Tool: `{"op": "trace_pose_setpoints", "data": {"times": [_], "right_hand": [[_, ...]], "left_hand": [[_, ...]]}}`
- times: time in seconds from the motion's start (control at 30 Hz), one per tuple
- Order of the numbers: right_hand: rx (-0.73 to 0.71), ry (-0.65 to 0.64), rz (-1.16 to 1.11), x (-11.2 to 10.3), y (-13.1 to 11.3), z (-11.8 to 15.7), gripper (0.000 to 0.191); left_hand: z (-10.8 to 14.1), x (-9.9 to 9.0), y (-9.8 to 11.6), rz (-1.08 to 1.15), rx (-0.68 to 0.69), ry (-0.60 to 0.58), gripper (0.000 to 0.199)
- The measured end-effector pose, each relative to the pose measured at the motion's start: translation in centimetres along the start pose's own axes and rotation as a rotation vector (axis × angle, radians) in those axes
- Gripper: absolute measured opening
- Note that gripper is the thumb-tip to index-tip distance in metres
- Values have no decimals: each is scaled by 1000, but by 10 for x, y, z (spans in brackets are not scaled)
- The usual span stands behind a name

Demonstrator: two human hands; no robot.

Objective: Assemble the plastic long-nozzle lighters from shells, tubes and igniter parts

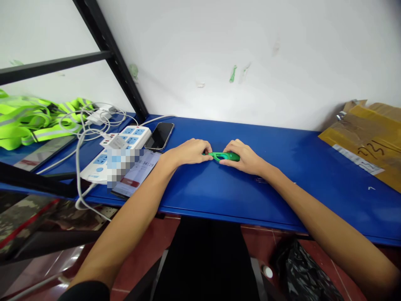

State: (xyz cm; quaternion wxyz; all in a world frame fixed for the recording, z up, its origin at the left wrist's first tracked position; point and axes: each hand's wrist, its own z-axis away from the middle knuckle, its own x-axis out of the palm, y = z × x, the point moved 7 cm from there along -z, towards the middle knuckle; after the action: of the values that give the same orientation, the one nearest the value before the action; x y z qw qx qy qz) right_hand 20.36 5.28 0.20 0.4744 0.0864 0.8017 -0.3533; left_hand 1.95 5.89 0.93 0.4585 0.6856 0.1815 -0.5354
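A small green tool [231, 156] with a rounded body and an open, loop-like left end lies between my two hands over the blue tabletop [213, 188]. I cannot make out its exact kind. The narrow left tip sits in a pinch between thumb and fingers of my left hand [192, 151]. Around the thicker right part, the thumb and fingers of my right hand [246, 158] are closed, hiding some of it. Both hands rest low, at or just above the table.
To the left are a white power strip [131, 140] with cables, a dark phone [160, 136] and a lit phone [147, 167]. Beyond the black shelf post [115, 62] lie neon yellow straps [40, 119]. A taped cardboard box [372, 138] stands at right, against the white wall [250, 54].
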Motion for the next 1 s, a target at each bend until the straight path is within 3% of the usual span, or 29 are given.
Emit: {"op": "trace_pose_setpoints", "data": {"times": [0.37, 0.67, 1.0], "right_hand": [[68, 147, -85, -18, 6, -1, 46], [115, 184, -147, -19, 9, 1, 46], [155, 171, -184, -16, 11, 4, 45]], "left_hand": [[-2, 3, -6, -17, 14, 4, 23], [2, 5, 10, 125, 125, -11, 50], [-3, 12, 17, 106, 167, 71, 30]]}}
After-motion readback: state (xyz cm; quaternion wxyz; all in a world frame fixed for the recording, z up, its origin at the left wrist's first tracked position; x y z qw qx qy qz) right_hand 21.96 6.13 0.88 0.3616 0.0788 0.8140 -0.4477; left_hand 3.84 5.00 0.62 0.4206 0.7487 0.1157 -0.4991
